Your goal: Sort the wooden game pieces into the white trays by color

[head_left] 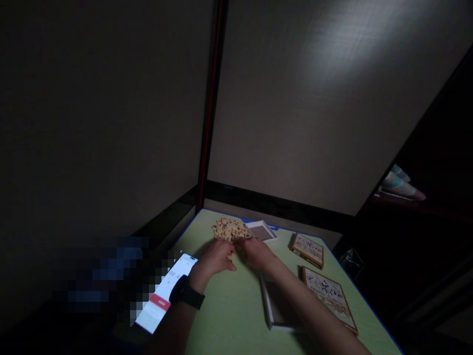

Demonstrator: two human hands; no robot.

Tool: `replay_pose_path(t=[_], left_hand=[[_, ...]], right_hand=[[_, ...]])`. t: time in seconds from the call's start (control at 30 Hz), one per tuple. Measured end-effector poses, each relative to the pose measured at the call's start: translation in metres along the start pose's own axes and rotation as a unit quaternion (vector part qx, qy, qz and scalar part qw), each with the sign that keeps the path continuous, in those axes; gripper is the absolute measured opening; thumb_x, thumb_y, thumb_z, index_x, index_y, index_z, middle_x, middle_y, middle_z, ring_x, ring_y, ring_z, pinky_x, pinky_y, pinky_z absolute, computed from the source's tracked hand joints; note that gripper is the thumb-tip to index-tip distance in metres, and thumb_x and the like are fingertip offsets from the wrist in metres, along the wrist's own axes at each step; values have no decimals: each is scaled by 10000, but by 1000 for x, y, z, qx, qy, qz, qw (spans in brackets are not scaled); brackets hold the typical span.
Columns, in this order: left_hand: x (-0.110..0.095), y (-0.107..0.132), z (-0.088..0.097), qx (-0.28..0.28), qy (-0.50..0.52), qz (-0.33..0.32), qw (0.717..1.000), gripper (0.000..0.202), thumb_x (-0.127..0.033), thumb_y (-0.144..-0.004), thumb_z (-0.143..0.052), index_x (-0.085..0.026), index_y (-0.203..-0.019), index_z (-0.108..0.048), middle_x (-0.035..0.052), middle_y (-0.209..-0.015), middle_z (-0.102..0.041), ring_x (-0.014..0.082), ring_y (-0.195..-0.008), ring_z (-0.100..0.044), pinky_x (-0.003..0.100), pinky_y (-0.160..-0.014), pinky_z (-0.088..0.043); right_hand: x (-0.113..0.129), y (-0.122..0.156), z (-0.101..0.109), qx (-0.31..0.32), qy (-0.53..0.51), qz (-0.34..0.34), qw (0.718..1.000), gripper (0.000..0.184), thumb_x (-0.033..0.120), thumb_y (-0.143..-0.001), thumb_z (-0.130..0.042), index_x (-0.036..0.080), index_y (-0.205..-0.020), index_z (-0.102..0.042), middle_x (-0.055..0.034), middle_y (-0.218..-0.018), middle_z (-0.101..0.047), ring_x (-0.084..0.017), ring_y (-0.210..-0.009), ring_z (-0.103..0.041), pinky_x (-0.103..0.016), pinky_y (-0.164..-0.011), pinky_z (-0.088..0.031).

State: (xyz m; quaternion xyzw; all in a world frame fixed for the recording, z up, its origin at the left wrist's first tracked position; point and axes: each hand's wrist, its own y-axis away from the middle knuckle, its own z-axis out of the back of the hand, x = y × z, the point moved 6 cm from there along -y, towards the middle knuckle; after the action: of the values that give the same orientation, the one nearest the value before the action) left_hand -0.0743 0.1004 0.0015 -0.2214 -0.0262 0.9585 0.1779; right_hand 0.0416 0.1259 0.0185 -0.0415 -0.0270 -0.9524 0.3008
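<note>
Round wooden game pieces point(228, 228) with small red and dark marks, like Chinese chess pieces, lie in a loose pile toward the table's far edge. At the near side of this pile is my left hand point(219, 255), a dark watch on its wrist. Its fingers are curled, and a few pieces point(229, 256) show between fingers and thumb. Beside it my right hand point(257, 252) reaches into the pile's near right edge with fingers bent together; what they hold is hidden. Right behind the hands, a shallow white-rimmed box tray point(263, 230) adjoins the pile.
A second open tray point(272, 315) lies partly under my right forearm. Two printed box lids point(308, 249) point(330, 298) rest along the right side of the green table point(225, 320). A lit phone point(168, 293) showing a timer is at the left edge. Walls rise behind.
</note>
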Motion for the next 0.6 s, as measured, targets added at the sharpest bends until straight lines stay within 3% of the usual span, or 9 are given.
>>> replay_pose_path(t=[0.13, 0.33, 0.5, 0.6], left_hand=[[2, 0, -1, -7, -2, 3, 1000, 414, -305, -635, -858, -231, -1024, -738, 73, -1114, -733, 265, -1103, -627, 327, -974, -456], [-3, 0, 1, 14, -23, 5, 1000, 421, -320, -635, -860, -204, -1019, -733, 79, -1075, -736, 275, -1089, -631, 327, -941, -466], [-5, 1, 3, 14, -26, -1, 1000, 341, -330, -654, -845, -206, -955, -742, 73, -1056, -737, 270, -1059, -638, 326, -933, -465], [-4, 0, 1, 6, -18, -1, 1000, 327, -310, -666, -831, -210, -966, -748, 70, -1067, -735, 267, -1067, -633, 324, -935, -468]], right_hand=[[-2, -5, -2, -14, -72, 26, 997, 313, 52, -778, -563, 145, -1045, -697, -98, -967, -755, -202, -865, -680, -249, -724, -465], [-11, -19, -23, -3, -161, 41, 986, 85, 70, -705, -701, 114, -776, -721, -22, -731, -735, -115, -617, -625, -183, -568, -446], [-13, -19, -23, -6, -166, 45, 985, 158, 24, -696, -654, 137, -744, -754, -16, -727, -751, -129, -661, -668, -200, -645, -494], [-12, -14, -12, -18, -125, 22, 992, 215, 47, -760, -599, 154, -841, -768, -41, -821, -773, -159, -758, -700, -219, -708, -501]])
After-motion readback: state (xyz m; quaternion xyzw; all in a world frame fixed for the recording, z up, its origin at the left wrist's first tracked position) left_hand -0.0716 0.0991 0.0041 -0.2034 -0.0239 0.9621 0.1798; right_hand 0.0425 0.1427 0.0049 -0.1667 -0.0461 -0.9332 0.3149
